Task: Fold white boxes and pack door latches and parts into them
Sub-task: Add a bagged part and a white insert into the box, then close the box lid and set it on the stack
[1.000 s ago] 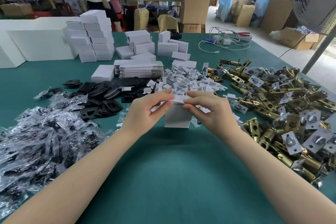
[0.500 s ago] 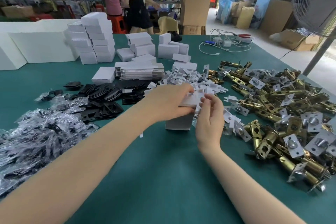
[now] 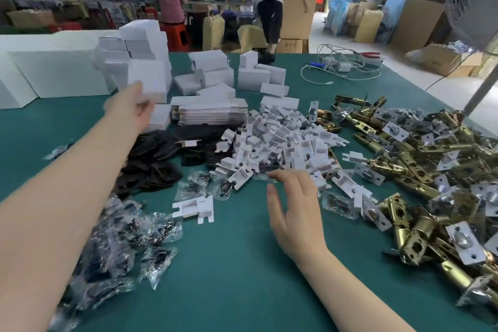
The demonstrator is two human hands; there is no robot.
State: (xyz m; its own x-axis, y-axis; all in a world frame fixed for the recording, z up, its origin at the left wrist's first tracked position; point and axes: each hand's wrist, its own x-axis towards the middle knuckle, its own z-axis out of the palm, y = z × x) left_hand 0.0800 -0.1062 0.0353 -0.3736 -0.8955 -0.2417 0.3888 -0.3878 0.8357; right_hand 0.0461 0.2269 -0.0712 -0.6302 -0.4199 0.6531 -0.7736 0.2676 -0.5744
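Note:
My left hand (image 3: 132, 106) is stretched far out to the left and grips a closed white box (image 3: 147, 79), held up in front of the stack of finished white boxes (image 3: 140, 46). My right hand (image 3: 293, 205) hovers with fingers spread and relaxed over the green table (image 3: 242, 277), just short of the heap of white card inserts (image 3: 283, 140). It holds nothing. Brass door latches (image 3: 420, 170) lie piled at the right. A stack of flat unfolded boxes (image 3: 210, 110) sits behind the inserts.
Black plates (image 3: 159, 153) lie left of the inserts, and bagged screws in clear plastic (image 3: 116, 240) spread along the left. Large white cartons (image 3: 54, 73) stand at the far left. Cables and red pliers (image 3: 350, 62) lie at the back. Two people stand beyond the table.
The box left the table's middle: my left hand lifted it and carried it out to the far left stack. My right hand let go and now hovers open near the inserts.

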